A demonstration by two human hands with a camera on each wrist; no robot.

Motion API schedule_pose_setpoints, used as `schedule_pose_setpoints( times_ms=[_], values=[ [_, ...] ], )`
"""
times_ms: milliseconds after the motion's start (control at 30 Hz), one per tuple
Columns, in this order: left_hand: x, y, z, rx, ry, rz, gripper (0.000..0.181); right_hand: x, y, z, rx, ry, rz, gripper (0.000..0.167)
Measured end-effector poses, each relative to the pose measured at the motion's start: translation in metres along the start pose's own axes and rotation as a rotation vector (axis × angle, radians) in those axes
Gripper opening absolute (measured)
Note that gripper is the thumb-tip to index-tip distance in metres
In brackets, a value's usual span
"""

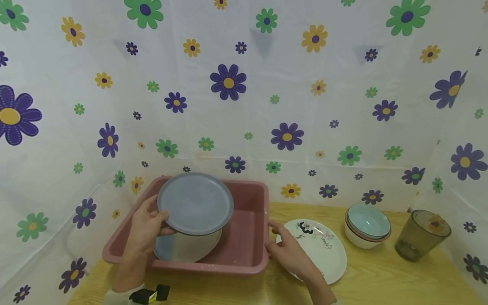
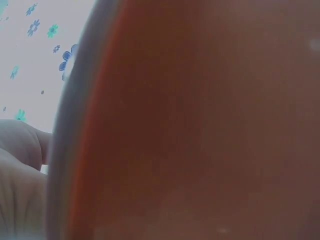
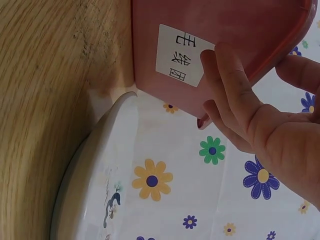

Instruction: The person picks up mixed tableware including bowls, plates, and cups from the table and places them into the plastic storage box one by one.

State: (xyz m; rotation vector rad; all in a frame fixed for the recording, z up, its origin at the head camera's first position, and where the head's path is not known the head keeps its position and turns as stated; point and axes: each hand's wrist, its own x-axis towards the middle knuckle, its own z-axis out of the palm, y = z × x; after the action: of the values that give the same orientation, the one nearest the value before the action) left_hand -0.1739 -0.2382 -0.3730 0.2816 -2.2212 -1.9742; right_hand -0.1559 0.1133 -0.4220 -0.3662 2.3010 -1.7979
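My left hand (image 1: 146, 226) grips the left edge of a round blue-grey plate (image 1: 195, 203), thumb on the upper face. The plate is raised over a pink rectangular basin (image 1: 244, 237); its underside (image 2: 210, 120) looks reddish-brown and fills most of the left wrist view. Beneath it, partly hidden, a white and light-blue plate (image 1: 190, 248) lies in the basin. My right hand (image 1: 287, 250) touches the basin's right side with extended fingers. In the right wrist view, those fingers (image 3: 232, 82) lie against the outer wall by a white handwritten label (image 3: 172, 55).
Right of the basin, a white plate with a printed pattern (image 1: 324, 258) lies on the wooden table (image 1: 381, 279), partly behind my right arm. Farther right are stacked bowls (image 1: 367, 224), light blue on top, and a dark tinted glass (image 1: 421, 237). A flowered sheet (image 1: 244, 114) hangs behind.
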Motion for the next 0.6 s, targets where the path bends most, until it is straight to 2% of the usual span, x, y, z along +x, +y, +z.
schedule_pose_setpoints(
  times_ms=[433, 600],
  values=[
    [0.006, -0.007, -0.006, 0.074, 0.011, -0.038, 0.064, -0.001, 0.0, 0.001, -0.033, 0.004, -0.031, 0.052],
    [0.006, -0.012, -0.007, 0.092, 0.016, -0.042, 0.067, -0.002, 0.001, 0.003, -0.011, -0.029, -0.042, 0.052]
  ],
)
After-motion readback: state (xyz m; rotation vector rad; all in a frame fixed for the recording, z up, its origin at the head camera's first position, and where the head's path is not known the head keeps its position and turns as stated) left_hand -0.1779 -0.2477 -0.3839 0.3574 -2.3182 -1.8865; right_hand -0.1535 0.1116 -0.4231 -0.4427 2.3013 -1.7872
